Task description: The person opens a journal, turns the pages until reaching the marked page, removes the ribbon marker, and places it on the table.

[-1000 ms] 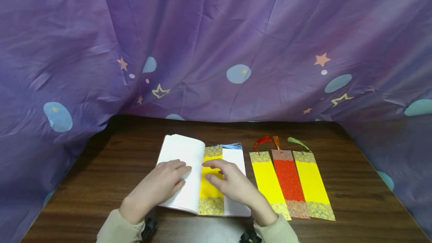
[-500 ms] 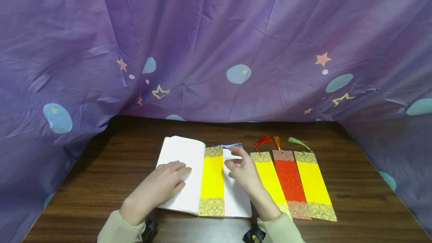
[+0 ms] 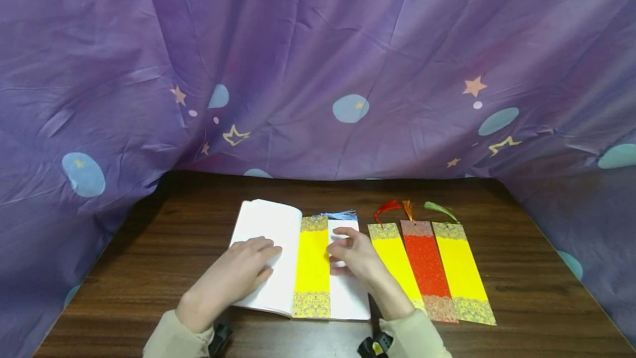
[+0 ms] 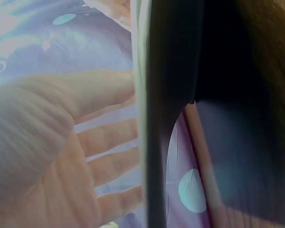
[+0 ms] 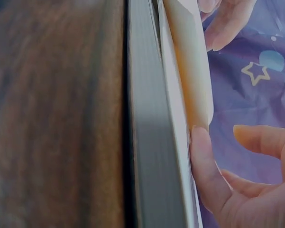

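Note:
An open book (image 3: 349, 297) with blank white pages lies on the table. My left hand (image 3: 236, 269) rests on its left page (image 3: 270, 220), the fingers straight, as the left wrist view also shows. Along the inner side of the right page lies a yellow bookmark (image 3: 313, 261) with patterned ends and a blue tassel (image 3: 343, 215) at its top. My right hand (image 3: 361, 261) is over the right page, fingers spread and loosely bent. One fingertip is at the bookmark's right edge; in the right wrist view a finger (image 5: 204, 161) meets the page while another stays raised.
Right of the book lie two more yellow bookmarks, a nearer one (image 3: 395, 261) and a farther one (image 3: 462, 264), with a red bookmark (image 3: 427, 264) between them. Their tassels point away. A purple curtain (image 3: 278, 70) hangs behind the brown table (image 3: 526, 280).
My right hand has moved right off the bookmark, rose toward its tassel, then came down a little to the bookmark's right edge. The left hand has stayed in place.

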`<move>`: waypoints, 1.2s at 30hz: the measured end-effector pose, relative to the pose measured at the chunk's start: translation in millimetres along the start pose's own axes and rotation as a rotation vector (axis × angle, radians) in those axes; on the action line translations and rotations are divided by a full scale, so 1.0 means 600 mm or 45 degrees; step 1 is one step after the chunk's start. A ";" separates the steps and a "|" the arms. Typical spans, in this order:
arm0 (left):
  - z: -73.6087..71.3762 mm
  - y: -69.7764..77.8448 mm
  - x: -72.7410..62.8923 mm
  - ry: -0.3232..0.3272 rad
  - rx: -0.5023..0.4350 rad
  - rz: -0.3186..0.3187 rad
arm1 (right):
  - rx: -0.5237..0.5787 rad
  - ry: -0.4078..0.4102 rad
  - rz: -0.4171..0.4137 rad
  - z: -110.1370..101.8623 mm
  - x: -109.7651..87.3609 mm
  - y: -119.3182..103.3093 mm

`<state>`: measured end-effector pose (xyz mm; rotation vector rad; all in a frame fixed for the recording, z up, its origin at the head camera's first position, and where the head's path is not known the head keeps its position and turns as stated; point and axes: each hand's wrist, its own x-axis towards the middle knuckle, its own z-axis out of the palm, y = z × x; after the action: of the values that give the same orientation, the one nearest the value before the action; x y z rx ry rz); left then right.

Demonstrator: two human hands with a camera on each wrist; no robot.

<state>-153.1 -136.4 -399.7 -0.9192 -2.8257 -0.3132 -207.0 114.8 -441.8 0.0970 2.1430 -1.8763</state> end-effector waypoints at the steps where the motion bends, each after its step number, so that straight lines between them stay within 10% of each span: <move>1: 0.000 0.000 0.000 0.003 0.001 0.002 | -0.007 -0.002 0.000 0.001 0.000 0.000; 36: 0.000 0.003 -0.003 0.049 0.020 0.024 | -0.026 0.007 0.001 -0.001 -0.012 -0.020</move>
<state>-150.5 -136.2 -399.8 -0.9255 -2.7789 -0.3025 -203.1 114.6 -428.2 0.0990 2.1646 -1.8553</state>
